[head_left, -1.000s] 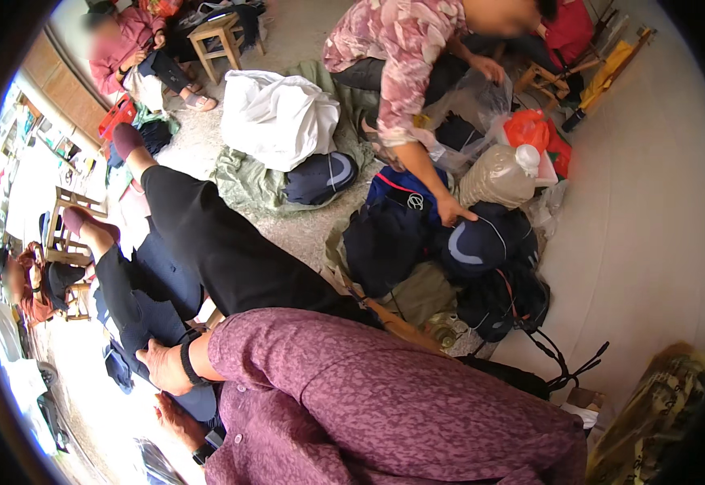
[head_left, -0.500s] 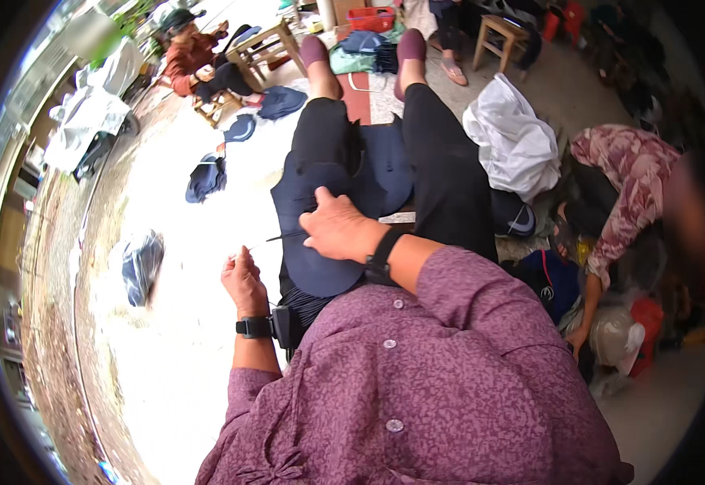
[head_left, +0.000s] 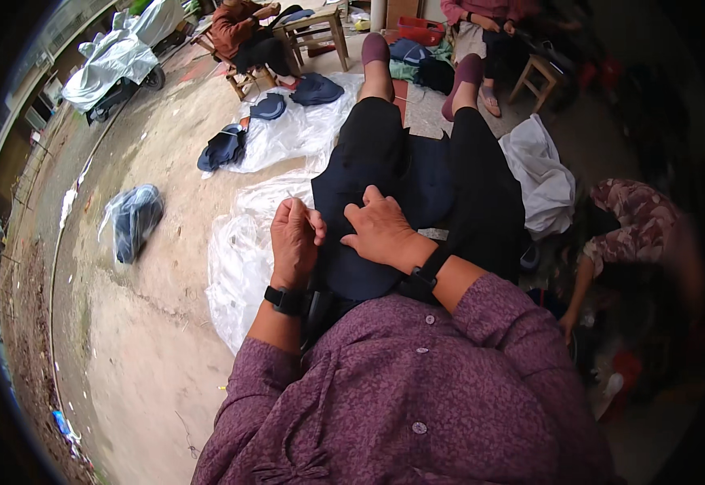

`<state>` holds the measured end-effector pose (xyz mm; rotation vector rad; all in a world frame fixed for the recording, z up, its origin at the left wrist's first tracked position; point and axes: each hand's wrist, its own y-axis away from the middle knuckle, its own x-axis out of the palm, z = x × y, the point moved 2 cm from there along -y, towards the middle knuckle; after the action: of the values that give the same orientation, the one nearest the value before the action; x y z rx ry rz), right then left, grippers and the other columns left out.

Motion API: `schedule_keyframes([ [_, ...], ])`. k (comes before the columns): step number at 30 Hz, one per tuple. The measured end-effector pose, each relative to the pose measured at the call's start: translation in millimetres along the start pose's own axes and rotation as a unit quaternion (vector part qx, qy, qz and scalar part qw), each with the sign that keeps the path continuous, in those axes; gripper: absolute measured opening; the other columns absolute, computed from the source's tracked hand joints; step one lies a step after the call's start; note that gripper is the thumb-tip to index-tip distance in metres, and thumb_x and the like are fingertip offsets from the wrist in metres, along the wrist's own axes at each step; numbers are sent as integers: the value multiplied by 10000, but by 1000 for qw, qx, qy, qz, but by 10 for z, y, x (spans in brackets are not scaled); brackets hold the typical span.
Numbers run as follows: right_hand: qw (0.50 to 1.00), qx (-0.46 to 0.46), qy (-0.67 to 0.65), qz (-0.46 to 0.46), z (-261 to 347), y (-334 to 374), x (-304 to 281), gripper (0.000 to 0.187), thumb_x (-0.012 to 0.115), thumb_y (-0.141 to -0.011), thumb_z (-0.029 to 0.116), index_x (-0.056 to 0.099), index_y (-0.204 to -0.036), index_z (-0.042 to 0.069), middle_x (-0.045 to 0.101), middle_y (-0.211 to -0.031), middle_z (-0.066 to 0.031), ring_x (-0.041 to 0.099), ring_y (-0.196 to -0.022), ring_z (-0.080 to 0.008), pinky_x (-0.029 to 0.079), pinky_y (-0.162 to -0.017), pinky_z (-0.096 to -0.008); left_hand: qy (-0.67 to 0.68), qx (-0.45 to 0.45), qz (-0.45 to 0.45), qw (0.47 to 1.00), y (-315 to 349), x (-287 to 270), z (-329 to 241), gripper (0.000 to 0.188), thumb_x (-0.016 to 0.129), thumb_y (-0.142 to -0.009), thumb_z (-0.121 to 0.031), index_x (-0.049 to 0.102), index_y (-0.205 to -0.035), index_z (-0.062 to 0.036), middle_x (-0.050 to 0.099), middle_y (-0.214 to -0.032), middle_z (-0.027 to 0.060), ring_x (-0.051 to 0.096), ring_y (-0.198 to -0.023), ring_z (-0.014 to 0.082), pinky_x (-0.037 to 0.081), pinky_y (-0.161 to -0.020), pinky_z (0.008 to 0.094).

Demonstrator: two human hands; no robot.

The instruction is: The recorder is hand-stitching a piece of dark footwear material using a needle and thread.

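A dark blue fabric piece (head_left: 360, 273) with a rounded, brim-like end lies across my lap, over my black trousers. My right hand (head_left: 380, 230) rests on its upper part, fingers bent and closed against the fabric. Just left of it, at the fabric's edge, my left hand (head_left: 294, 238) is raised with thumb and fingertips pinched together. Whatever is in that pinch is too small to make out. More dark blue fabric (head_left: 431, 182) spans the gap between my legs.
Clear plastic sheeting (head_left: 243, 267) spreads on the ground at my left, with dark blue pieces (head_left: 223, 148) farther out. A plastic-wrapped bundle (head_left: 138, 222) lies beyond. A white cloth (head_left: 540, 174) and a bending person (head_left: 631, 218) are at my right. Others sit near wooden stools (head_left: 538, 81).
My left hand has come up and closer to my right hand. The dark thread visible between the hands before no longer shows. The whole view has shifted and darkened.
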<state>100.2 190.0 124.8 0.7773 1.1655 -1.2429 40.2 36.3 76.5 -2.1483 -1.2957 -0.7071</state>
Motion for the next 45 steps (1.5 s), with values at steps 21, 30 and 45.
schedule_keyframes([
  [21,996,79,-44,-20,-216,276,-108,555,856,-562,277,521,-952,69,459,-1008,-168,494,-970,-343,432,-832,-428,-9,155,-252,955,139,-722,-504,166,513,-958,-143,556,-1105,-77,492,-661,-10,350,-495,35,264,-416,168],
  [30,996,70,6,-48,-309,294,-26,649,839,-576,371,520,-1040,48,455,-1061,-190,458,-1027,-333,394,-880,-423,-14,273,-361,892,242,-956,-879,151,514,-958,-142,568,-1090,-96,496,-663,-22,366,-523,38,303,-455,179],
  [45,745,352,-550,-136,-825,544,203,608,726,-694,-9,416,-1214,49,535,-1079,-166,577,-937,-206,527,-717,-318,-435,47,199,877,27,209,-49,164,631,-800,17,675,-925,-80,521,-740,49,548,-701,164,429,-609,260],
])
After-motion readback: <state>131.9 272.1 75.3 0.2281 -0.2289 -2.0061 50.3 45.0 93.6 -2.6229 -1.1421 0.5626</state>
